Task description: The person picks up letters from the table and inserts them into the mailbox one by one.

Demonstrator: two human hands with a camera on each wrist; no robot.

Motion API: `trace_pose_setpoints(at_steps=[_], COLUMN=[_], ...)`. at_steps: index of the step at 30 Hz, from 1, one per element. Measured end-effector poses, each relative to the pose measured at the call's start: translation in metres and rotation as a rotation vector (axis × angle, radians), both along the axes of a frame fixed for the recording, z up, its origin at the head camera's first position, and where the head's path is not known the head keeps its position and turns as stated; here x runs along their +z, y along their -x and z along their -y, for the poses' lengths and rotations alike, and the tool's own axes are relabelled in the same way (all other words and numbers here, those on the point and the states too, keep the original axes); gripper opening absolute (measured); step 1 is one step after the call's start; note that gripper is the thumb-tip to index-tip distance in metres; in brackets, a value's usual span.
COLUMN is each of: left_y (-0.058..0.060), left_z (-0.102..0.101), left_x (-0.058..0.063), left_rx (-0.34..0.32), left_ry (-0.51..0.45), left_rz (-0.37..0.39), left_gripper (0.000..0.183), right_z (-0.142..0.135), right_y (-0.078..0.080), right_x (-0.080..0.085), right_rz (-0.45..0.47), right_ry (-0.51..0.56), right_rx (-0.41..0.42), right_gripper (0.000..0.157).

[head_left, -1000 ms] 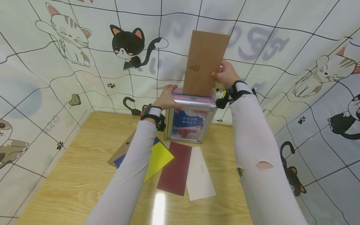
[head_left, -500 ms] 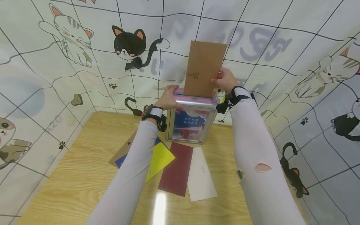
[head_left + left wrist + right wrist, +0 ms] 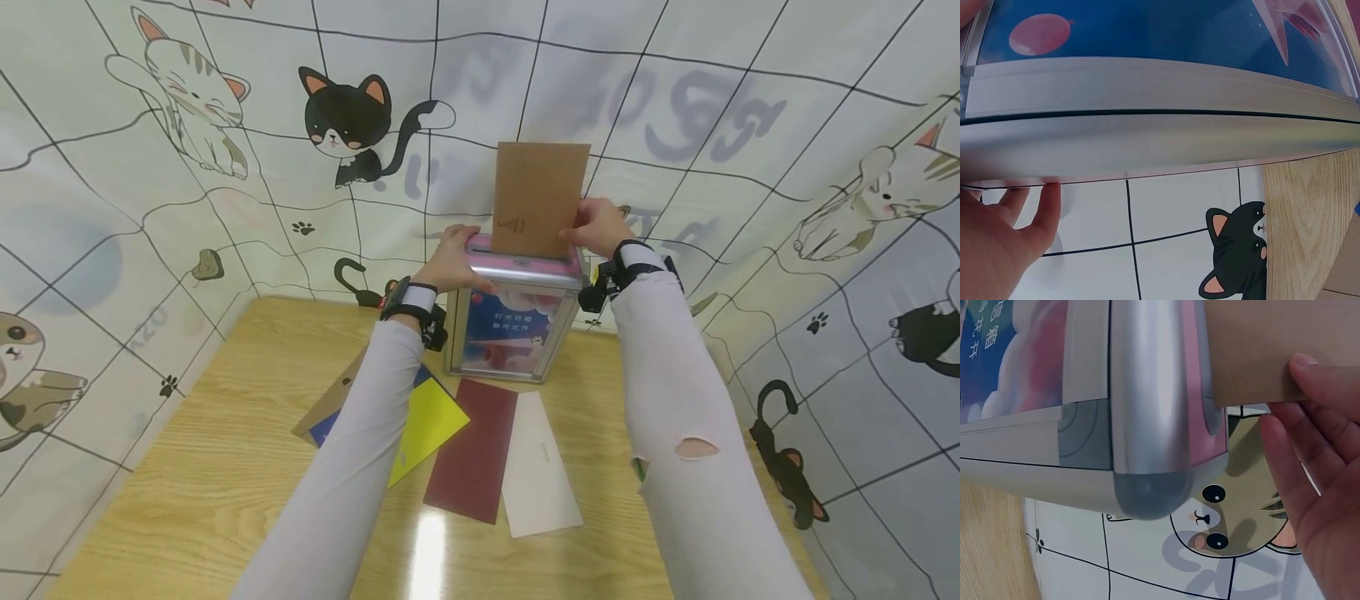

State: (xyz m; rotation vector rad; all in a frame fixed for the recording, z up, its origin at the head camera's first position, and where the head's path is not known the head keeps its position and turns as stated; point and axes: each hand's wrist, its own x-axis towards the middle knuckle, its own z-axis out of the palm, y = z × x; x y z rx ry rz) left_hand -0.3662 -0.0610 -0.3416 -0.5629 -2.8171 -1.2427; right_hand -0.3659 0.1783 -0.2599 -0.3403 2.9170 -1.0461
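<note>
A brown kraft envelope [image 3: 534, 187] stands upright with its lower end in the slot of a pink-topped, silver-framed letter box [image 3: 504, 329]. My right hand [image 3: 597, 227] pinches the envelope's right edge between thumb and fingers, just above the slot. In the right wrist view, the thumb lies on the face of the envelope [image 3: 1254, 344] and the fingertips are behind it. My left hand [image 3: 450, 262] grips the box's top left corner, thumb across the front edge. The left wrist view shows those fingers [image 3: 1049, 209] against the box's far edge.
On the wooden table [image 3: 225, 400] before the box lie a dark red envelope [image 3: 476, 450], a white envelope [image 3: 538, 467] and a yellow one [image 3: 431, 421]. Blue and brown envelopes [image 3: 330, 400] lie partly under the left forearm. A cat-print curtain [image 3: 247, 200] hangs close behind the box.
The brown envelope has moved down into the slot, so less of it shows above the box. My right hand has come down with it; the left hand keeps its place on the box.
</note>
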Motion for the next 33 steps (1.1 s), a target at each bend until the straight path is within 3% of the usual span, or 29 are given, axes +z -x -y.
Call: trace_pose_setpoints(at_steps=[8,17,26,33], left_y=[0.001,0.002,0.005,0.000], left_z=[0.000,0.000,0.000,-0.002], left_x=[-0.001,-0.002,-0.005,0.000], left_rx=[-0.002,0.005,-0.012,0.011], left_ry=[0.002,0.003,-0.054,-0.005], left_rz=[-0.001,-0.003,-0.008,0.005], left_gripper=[0.107,0.106,0.108,0.107], right_z=[0.003,0.005,0.003,0.002], right_y=[0.001,0.000,0.000,-0.005], right_x=[-0.004,-0.006,-0.011,-0.007], right_rz=[-0.040,-0.017,-0.041,-0.071], right_ry=[-0.097,-0.221,-0.155,-0.161], right_rx=[0.037,0.034,0.067,0.027], right_gripper=[0.034,0.035,0.017,0.020])
